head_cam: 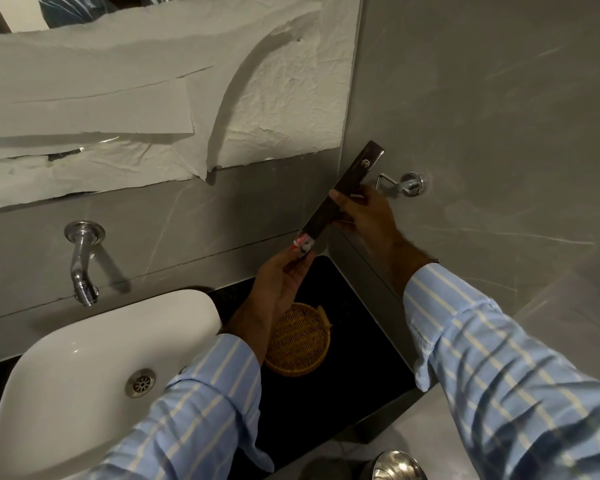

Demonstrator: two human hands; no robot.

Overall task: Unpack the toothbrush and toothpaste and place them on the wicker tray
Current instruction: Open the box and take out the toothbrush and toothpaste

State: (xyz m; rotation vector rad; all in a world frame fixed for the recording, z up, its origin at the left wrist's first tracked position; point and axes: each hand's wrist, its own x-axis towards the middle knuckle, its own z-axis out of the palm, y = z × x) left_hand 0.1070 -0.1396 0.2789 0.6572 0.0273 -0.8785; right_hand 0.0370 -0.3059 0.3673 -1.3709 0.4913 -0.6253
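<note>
A long dark brown box (352, 183) is held tilted in the air above the counter, its upper end toward the wall. My right hand (367, 216) grips its middle. From the box's lower end sticks a small red-and-white toothpaste tube (302, 243), pinched by the fingers of my left hand (283, 278). The round wicker tray (300, 341) lies on the black counter (343, 375) below my left hand, partly hidden by my left wrist. What shows of the tray holds nothing. No toothbrush is visible.
A white basin (83, 368) with a metal drain sits left of the tray, under a chrome wall tap (82, 261). A chrome hook (407, 183) juts from the right wall just behind the box. Paper covers the mirror above. A shiny metal bin lid (399, 467) is below.
</note>
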